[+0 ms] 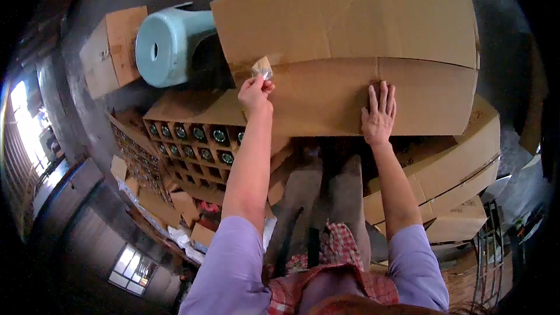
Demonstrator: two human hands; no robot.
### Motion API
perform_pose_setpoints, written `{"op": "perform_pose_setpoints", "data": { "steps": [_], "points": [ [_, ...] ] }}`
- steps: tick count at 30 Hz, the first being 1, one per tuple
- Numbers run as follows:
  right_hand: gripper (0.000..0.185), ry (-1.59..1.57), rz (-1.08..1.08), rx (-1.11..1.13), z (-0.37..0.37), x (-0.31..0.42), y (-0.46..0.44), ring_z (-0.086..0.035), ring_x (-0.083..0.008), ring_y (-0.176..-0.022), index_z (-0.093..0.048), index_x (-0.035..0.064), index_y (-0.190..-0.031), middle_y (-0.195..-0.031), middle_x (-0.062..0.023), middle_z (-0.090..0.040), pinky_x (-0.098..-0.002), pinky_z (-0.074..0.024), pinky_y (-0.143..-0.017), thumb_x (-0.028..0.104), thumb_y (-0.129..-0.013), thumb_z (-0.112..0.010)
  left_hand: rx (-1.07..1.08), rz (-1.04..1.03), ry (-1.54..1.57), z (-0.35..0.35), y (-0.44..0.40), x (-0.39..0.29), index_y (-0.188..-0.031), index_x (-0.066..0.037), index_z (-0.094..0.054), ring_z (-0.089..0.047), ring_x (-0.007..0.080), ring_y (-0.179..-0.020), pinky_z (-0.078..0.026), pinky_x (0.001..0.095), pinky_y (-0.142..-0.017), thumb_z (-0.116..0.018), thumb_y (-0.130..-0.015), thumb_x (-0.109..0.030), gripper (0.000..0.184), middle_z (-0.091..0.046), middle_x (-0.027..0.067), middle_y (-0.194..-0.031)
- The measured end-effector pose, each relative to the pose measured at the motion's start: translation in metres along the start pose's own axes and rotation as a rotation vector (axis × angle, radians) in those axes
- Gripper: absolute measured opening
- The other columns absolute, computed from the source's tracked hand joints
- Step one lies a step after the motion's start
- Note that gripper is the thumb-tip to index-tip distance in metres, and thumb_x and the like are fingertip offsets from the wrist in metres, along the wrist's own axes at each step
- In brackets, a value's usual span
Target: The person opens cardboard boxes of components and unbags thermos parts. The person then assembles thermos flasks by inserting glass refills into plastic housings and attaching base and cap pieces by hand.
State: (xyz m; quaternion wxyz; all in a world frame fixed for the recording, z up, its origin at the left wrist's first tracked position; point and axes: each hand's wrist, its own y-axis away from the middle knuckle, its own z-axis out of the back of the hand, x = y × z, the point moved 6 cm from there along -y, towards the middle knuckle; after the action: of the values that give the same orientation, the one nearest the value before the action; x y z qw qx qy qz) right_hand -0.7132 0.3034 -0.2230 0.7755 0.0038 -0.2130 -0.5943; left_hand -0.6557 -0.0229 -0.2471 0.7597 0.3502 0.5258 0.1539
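Note:
A large closed cardboard box (326, 96) lies before me, its flaps meeting along a long seam. My left hand (256, 91) is at the left end of that seam, fingers pinched on a small crumpled piece of tape (263, 69), partly tan and partly shiny. Whether the tape still sticks to the box I cannot tell. My right hand (379, 115) rests flat on the near flap with its fingers stretched out, right of the middle.
A light blue plastic stool (160, 49) lies on its side at the left, beside another carton (119, 49). Below them, a divided box (198, 140) holds several round-ended items in its cells. More cartons (443, 181) stand at the right, near a dark metal rack (490, 256).

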Motion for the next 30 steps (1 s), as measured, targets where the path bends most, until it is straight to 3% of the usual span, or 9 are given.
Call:
{"op": "perform_pose_setpoints", "data": {
  "steps": [10, 15, 18, 19, 20, 21, 24, 26, 30],
  "points": [
    [0.062, 0.026, 0.001, -0.02, 0.005, -0.001, 0.009, -0.008, -0.0336, -0.138, -0.033, 0.0168, -0.139, -0.15, -0.0092, -0.014, -0.0445, -0.0142, -0.11, 0.021, -0.082, -0.055, -0.009, -0.021, 0.175, 0.09, -0.058, -0.051, -0.079, -0.001, -0.053, -0.058, 0.02, -0.059, -0.051, 0.0311, -0.05, -0.057, -0.085, -0.001, 0.007, -0.06, 0.0107, -0.071],
    [0.06, 0.043, 0.039, -0.054, 0.005, -0.001, 0.009, -0.011, -0.0349, -0.138, -0.033, 0.014, -0.138, -0.149, -0.0114, -0.017, -0.0458, -0.0141, -0.11, 0.02, -0.082, -0.053, -0.066, 0.115, 0.143, 0.111, -0.083, -0.017, -0.084, 0.002, -0.053, -0.057, 0.0214, -0.058, -0.05, 0.0316, -0.049, -0.056, -0.086, -0.003, 0.006, -0.058, 0.0114, -0.072],
    [0.06, 0.092, 0.027, -0.041, 0.007, -0.001, 0.012, -0.012, -0.0356, -0.137, -0.034, 0.0129, -0.138, -0.149, -0.0128, -0.018, -0.0461, -0.0151, -0.11, 0.02, -0.081, -0.053, -0.382, 0.079, 0.369, 0.18, -0.108, -0.043, -0.086, 0.001, -0.05, -0.047, 0.0175, -0.056, -0.043, 0.03, -0.048, -0.047, -0.088, -0.003, 0.005, -0.05, 0.0074, -0.07],
    [0.06, 0.108, 0.008, -0.043, 0.003, 0.001, 0.009, -0.012, -0.0358, -0.137, -0.034, 0.0126, -0.138, -0.149, -0.0134, -0.018, -0.0462, -0.0155, -0.109, 0.02, -0.081, -0.053, -0.398, 0.094, 0.329, 0.216, -0.122, -0.064, -0.087, 0.0, -0.051, -0.043, 0.015, -0.055, -0.042, 0.0293, -0.052, -0.047, -0.089, -0.004, 0.006, -0.046, 0.0056, -0.067],
    [0.061, 0.096, 0.006, -0.071, -0.001, 0.005, 0.005, -0.012, -0.036, -0.137, -0.034, 0.0125, -0.138, -0.149, -0.0137, -0.018, -0.0463, -0.0157, -0.109, 0.02, -0.08, -0.053, -0.008, -0.009, 0.254, 0.261, -0.155, -0.079, -0.088, 0.0, -0.051, -0.038, 0.0133, -0.055, -0.041, 0.0288, -0.053, -0.048, -0.09, -0.009, 0.01, -0.042, 0.0036, -0.065],
    [0.061, 0.084, 0.005, -0.079, 0.002, 0.006, 0.004, -0.012, -0.0363, -0.137, -0.034, 0.0123, -0.138, -0.149, -0.014, -0.018, -0.0464, -0.0159, -0.109, 0.02, -0.08, -0.054, -0.178, -0.029, 0.04, 0.266, -0.132, -0.103, -0.09, 0.0, -0.054, -0.048, 0.0153, -0.061, -0.044, 0.0295, -0.056, -0.051, -0.089, -0.01, 0.01, -0.051, 0.0058, -0.074],
    [0.062, 0.094, 0.01, -0.07, 0.002, 0.004, 0.004, -0.011, -0.0367, -0.137, -0.033, 0.0113, -0.138, -0.149, -0.0145, -0.016, -0.0463, -0.0147, -0.11, 0.02, -0.08, -0.053, -0.141, -0.072, -0.151, 0.188, -0.076, -0.125, -0.098, -0.001, -0.057, -0.058, 0.0196, -0.075, -0.048, 0.0317, -0.063, -0.055, -0.086, -0.011, 0.016, -0.059, 0.0098, -0.094],
    [0.062, 0.105, 0.011, -0.049, -0.001, 0.001, 0.007, -0.01, -0.0367, -0.137, -0.033, 0.0107, -0.138, -0.149, -0.0145, -0.016, -0.0463, -0.0141, -0.11, 0.02, -0.08, -0.053, 0.235, -0.18, -0.215, 0.11, -0.066, -0.123, -0.114, -0.002, -0.054, -0.059, 0.0216, -0.093, -0.05, 0.0326, -0.073, -0.064, -0.083, -0.018, 0.036, -0.058, 0.009, -0.111],
    [0.061, 0.125, 0.028, -0.076, -0.001, 0.005, 0.007, -0.011, -0.0371, -0.137, -0.032, 0.0109, -0.138, -0.148, -0.0155, -0.017, -0.0465, -0.0138, -0.11, 0.022, -0.081, -0.051, 0.467, -0.663, -0.968, 0.016, -0.043, -0.105, -0.09, 0.0, -0.065, -0.06, 0.0128, -0.071, -0.048, 0.0265, -0.064, -0.068, -0.077, -0.017, 0.021, -0.065, 0.0046, -0.083]
  ]
}}
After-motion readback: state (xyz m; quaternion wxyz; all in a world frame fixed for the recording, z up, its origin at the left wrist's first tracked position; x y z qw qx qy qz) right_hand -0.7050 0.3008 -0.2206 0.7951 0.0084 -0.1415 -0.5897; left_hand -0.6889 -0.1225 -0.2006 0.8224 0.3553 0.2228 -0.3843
